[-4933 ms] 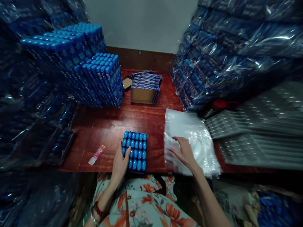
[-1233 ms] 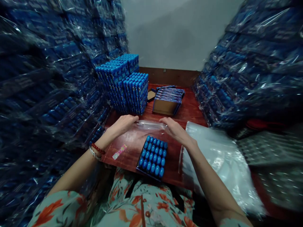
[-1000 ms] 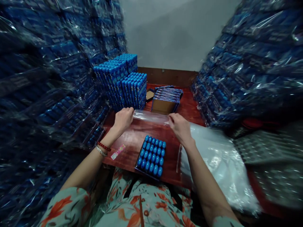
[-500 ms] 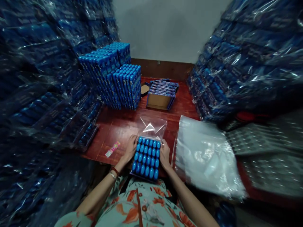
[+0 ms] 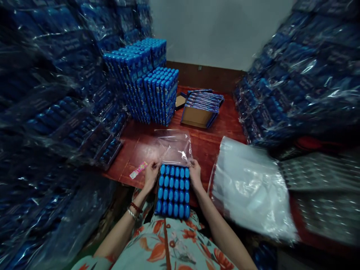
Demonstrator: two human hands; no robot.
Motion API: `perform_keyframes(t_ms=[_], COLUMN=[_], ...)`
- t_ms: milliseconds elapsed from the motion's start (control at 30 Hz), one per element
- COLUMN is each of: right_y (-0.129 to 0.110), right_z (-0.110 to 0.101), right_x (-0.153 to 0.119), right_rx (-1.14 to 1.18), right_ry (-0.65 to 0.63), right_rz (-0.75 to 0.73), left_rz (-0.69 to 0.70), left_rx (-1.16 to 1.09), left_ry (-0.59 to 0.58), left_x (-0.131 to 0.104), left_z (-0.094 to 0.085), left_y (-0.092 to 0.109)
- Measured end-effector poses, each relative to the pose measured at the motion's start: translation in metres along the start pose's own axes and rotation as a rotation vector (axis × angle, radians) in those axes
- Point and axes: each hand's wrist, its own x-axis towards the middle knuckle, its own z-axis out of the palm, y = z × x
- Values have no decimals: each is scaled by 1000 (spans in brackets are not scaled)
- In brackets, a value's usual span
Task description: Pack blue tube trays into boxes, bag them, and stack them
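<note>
A tray of glossy blue oval pieces (image 5: pixel 173 189), set in rows, rests upright at the table's front edge against my shirt. From its far end a clear plastic bag (image 5: pixel 176 146) spreads flat over the tabletop. At the tray's far left corner my left hand (image 5: pixel 152 173) is closed, fingers pinching the bag's edge. My right hand (image 5: pixel 194 172) pinches the opposite edge at the far right corner. How far the bag reaches around the tray is hard to tell.
Stacked blue packs (image 5: pixel 160 93) stand at back left, beside dark printed cartons (image 5: pixel 200 108). A pile of clear bags (image 5: pixel 250 187) lies right, near transparent blister trays (image 5: pixel 317 187). A pink strip (image 5: pixel 138 170) lies left. Wrapped stacks (image 5: pixel 298 82) rise on both sides.
The bag's loose end has shifted and flattened to the left. My left hand has moved slightly away from the tray's side. The whole view has turned a little left.
</note>
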Motion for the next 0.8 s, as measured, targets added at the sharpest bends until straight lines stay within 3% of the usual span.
perform_keyframes(t_ms=[233, 533, 667, 800], right_y=[1, -10, -10, -12], right_z=[-5, -49, -45, -34], right_x=[-1, -13, -22, -34], right_rx=[-118, -245, -220, -103], right_ry=[-20, -187, -196, -78], right_rz=[44, 91, 116, 16], left_rz=[19, 128, 130, 78], left_rx=[200, 350, 300, 236], left_ry=[-30, -273, -225, -169], left_x=[7, -6, -6, -4], left_z=[-2, -16, -8, 0], left_y=[7, 26, 23, 11])
